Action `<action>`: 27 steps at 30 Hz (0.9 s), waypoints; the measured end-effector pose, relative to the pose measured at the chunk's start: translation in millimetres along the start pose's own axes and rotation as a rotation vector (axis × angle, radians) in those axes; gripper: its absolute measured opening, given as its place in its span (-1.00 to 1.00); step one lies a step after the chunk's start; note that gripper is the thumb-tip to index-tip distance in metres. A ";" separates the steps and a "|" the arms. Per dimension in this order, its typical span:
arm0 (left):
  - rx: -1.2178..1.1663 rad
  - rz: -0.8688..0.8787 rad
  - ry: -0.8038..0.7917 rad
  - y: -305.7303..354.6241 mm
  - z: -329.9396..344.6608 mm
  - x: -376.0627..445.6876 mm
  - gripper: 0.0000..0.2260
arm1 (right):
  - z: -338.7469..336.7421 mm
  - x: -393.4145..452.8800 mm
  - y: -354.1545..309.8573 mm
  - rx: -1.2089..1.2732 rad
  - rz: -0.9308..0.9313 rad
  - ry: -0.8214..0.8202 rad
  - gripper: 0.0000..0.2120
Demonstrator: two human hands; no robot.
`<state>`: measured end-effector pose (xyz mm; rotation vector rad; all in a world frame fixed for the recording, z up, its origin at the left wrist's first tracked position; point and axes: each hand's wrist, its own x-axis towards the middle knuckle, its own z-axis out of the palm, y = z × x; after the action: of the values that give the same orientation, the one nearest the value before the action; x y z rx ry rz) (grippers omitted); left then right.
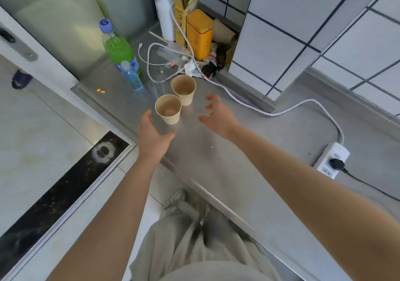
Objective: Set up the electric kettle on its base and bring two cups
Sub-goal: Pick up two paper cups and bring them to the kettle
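Note:
Two tan paper cups stand upright and empty on the steel counter (216,161). The near cup (168,109) is just in front of the far cup (184,89), almost touching it. My left hand (152,132) hovers open just below and left of the near cup, fingers spread. My right hand (216,115) is open to the right of both cups, fingers curled toward them, touching neither. No kettle or base is in view.
A green bottle (118,47), a small water bottle (132,78) and a clear glass (157,86) stand behind the cups. White cables (238,99) run to a power strip (332,158) at right. Yellow tin (199,35), cartons and clutter fill the back corner. The counter edge runs diagonally.

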<state>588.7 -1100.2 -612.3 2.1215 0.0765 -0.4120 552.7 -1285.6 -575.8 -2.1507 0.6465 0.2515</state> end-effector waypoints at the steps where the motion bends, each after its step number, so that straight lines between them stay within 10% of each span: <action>1: 0.017 0.024 -0.021 2.7 -5.0 18.0 -0.13 | 4.4 17.7 -8.2 -0.015 0.008 0.025 -0.33; 13: 0.245 0.274 -0.314 15.8 -5.3 94.9 -0.06 | 38.8 103.7 -40.6 -0.105 0.049 0.065 0.06; 27: 0.170 0.280 -0.274 8.4 -19.9 115.6 -0.37 | 39.2 108.4 -44.6 0.078 0.085 0.181 -0.20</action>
<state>704.6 -1100.5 -632.6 2.1799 -0.4215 -0.5511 670.0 -1271.3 -612.2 -2.0892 0.8392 0.0763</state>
